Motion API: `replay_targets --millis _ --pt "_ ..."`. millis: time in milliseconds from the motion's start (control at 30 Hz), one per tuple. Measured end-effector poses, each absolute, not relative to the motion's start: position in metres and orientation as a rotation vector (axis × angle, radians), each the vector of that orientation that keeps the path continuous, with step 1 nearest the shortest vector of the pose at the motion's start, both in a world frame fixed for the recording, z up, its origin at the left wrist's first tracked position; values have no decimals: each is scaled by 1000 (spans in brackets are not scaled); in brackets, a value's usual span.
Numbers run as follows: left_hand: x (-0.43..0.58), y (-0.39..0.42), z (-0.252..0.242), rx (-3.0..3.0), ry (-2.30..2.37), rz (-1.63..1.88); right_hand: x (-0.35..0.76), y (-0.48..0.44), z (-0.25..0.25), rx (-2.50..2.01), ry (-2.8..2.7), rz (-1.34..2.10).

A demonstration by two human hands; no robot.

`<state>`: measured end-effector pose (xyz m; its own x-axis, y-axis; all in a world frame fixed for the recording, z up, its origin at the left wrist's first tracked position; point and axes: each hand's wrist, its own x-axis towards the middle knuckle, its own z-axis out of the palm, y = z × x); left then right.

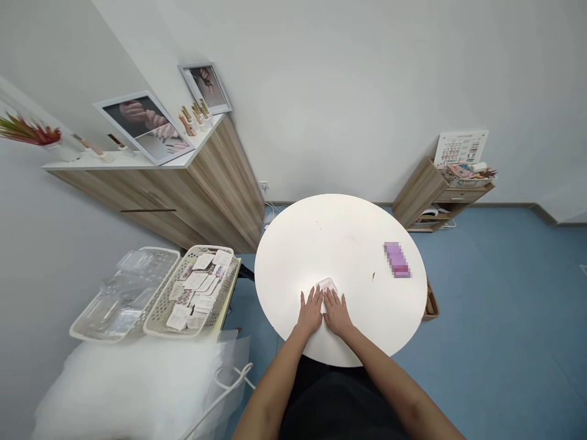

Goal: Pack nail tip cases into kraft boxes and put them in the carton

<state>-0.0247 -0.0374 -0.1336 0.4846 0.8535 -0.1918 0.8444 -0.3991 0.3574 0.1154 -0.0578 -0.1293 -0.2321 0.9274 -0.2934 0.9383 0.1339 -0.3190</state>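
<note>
Both hands rest side by side near the front of a round white table [298, 244]. My left hand [310, 311] lies with its fingers spread, the fingertips at the left edge of a small, flat, whitish packet [327, 283]. My right hand [337, 313] is laid flat as well, its fingers reaching over the packet's front and right part. The fingers hide much of the packet, and I cannot make out what it contains. A pixelated purple item [397, 259] lies at the table's right side.
Left of the table stand a basket [153, 324] of small white cards and a basket [79, 330] of clear plastic cases. A wooden cabinet [229, 177] with framed pictures is behind them. At the back right is a small shelf unit [415, 189]. A small dark mark [373, 276] is on the tabletop.
</note>
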Motion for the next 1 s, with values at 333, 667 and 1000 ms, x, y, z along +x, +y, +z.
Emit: replay_targets --millis 333,667,1000 --pt "-20 -38 -139 2274 1457 -7 121 -58 -141 1845 2414 -593" --pt "-89 -73 -115 2119 1697 515 124 -18 -114 1496 2705 -529" --pt "-207 -178 -101 1608 2447 727 -53 -40 -101 728 3115 -594"
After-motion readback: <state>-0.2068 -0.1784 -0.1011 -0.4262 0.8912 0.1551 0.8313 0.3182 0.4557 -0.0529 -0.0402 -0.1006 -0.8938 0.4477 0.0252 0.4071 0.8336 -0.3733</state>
